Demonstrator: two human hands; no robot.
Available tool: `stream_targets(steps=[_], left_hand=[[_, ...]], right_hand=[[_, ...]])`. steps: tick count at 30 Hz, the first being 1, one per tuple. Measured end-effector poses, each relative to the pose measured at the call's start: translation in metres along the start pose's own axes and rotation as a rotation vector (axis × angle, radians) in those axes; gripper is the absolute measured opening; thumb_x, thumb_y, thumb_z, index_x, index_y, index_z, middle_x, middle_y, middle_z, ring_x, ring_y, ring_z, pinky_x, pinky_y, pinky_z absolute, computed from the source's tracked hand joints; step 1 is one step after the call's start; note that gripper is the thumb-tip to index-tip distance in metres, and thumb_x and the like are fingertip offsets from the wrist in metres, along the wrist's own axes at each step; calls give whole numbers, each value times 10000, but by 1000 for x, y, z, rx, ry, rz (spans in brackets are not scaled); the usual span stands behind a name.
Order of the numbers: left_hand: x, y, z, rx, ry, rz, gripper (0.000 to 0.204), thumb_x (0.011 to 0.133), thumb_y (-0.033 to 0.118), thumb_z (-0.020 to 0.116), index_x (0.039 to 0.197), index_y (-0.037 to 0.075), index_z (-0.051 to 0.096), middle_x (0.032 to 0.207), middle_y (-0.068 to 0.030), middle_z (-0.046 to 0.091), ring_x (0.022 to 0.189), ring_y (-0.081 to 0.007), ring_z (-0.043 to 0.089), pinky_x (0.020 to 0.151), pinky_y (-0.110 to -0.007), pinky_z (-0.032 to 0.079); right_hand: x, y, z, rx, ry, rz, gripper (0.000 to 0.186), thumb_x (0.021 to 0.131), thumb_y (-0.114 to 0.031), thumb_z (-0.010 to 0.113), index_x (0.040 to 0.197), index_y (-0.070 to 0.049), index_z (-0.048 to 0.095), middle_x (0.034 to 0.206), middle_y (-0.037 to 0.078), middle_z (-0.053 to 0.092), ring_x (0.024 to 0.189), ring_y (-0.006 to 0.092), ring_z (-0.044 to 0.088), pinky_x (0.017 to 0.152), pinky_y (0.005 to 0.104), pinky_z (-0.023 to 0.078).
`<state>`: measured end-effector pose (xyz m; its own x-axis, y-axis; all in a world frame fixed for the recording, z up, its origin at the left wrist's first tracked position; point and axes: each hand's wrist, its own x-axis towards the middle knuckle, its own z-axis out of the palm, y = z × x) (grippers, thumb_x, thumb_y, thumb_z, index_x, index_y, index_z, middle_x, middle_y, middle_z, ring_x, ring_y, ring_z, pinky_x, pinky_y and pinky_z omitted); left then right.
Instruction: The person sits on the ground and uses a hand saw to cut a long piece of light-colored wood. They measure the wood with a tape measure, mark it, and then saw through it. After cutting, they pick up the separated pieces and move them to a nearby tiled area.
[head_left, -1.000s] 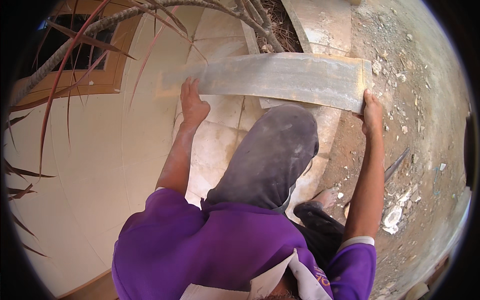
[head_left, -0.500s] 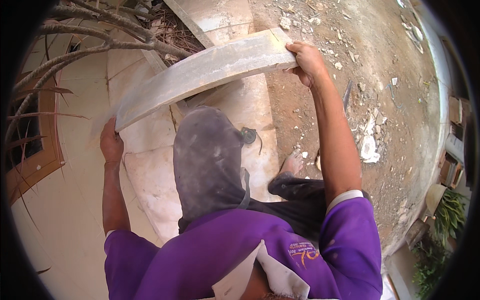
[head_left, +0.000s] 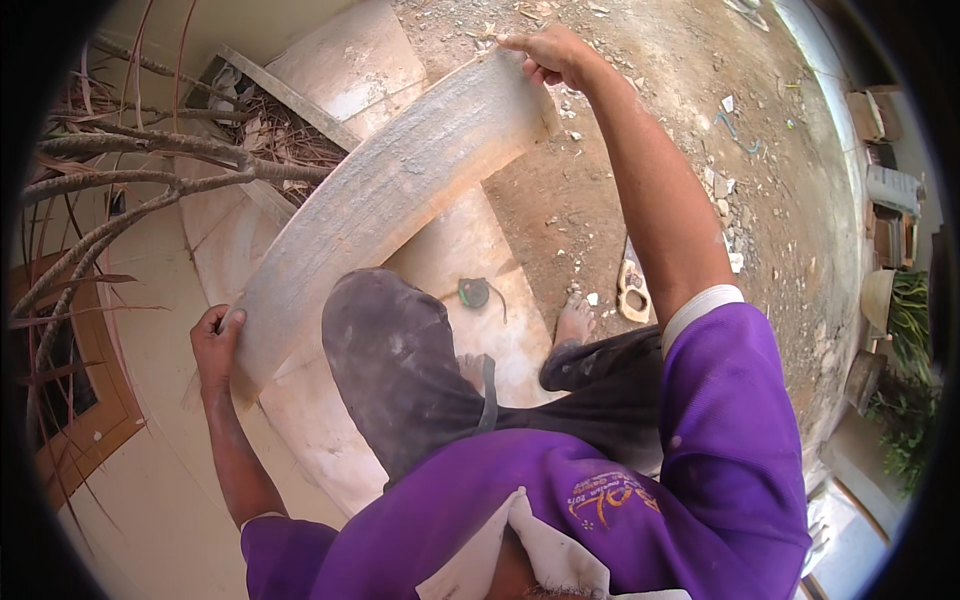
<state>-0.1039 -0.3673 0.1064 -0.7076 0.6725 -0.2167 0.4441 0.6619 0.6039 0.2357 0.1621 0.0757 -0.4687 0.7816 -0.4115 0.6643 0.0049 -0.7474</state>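
Observation:
A long, pale grey slab (head_left: 390, 180) stretches slantwise in front of me, its rough, streaked broad face turned up toward me. My left hand (head_left: 216, 345) grips its near left end, with the thumb on the face and the fingers at the edge. At the far right end my right hand (head_left: 552, 58) holds the corner, index finger stretched along the top edge and the other fingers curled. Below the slab, a small dark green and black tape measure (head_left: 474, 292) lies on the pale paving beside my knee.
Bare branches (head_left: 150, 170) reach in from the left near a planter of dry leaves (head_left: 280, 140). A wood-framed window (head_left: 100, 420) is at the left wall. On the dirt ground (head_left: 790, 170) at right lie rubble and a tool with a pale, holed handle (head_left: 632, 290).
The slab has tilted so its broad rough face shows, and its right end has swung left and farther away. My left hand has moved lower; my right hand has shifted up and left.

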Motion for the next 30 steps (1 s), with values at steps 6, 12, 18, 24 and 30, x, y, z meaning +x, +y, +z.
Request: stream_targets(steps=[6, 12, 18, 24, 30], left_hand=[[48, -43, 23, -63, -186, -109, 254, 874, 234, 752, 728, 58, 640, 661, 99, 521, 603, -25, 426, 564, -223, 355], [69, -79, 37, -132, -226, -150, 242, 864, 231, 748, 701, 88, 641, 665, 102, 521, 620, -27, 422, 584, -219, 343], [96, -78, 37, -109, -147, -134, 233, 867, 264, 744, 766, 61, 688, 708, 72, 573, 674, -51, 465, 651, -219, 377], [68, -45, 53, 44, 4, -166, 417, 872, 350, 738, 1064, -18, 705, 966, -74, 697, 898, -162, 621, 852, -301, 480], [32, -148, 9, 512, 807, -495, 753, 820, 565, 697, 1265, -32, 584, 1302, -217, 563, 1238, -374, 524, 1012, -496, 450]], right_hand=[[7, 87, 39, 42, 139, 187, 542, 919, -427, 668, 1230, 17, 653, 1230, 287, 623, 1113, 409, 626, 950, 539, 501], [-27, 107, 52, 716, -61, 200, 390, 1010, -249, 530, 1189, 95, 570, 1072, 174, 672, 944, 229, 682, 846, 359, 574], [-8, 91, 31, 886, -41, 62, 299, 979, -182, 577, 1172, 44, 605, 1111, 140, 666, 951, 221, 671, 839, 387, 569], [-2, 81, 32, 630, -17, 151, 330, 953, -284, 638, 1126, -3, 649, 1050, 125, 687, 915, 221, 665, 713, 373, 575], [-15, 94, 19, 490, -108, 108, 347, 944, -240, 650, 1214, -24, 613, 924, 43, 682, 706, 138, 645, 638, 266, 541]])
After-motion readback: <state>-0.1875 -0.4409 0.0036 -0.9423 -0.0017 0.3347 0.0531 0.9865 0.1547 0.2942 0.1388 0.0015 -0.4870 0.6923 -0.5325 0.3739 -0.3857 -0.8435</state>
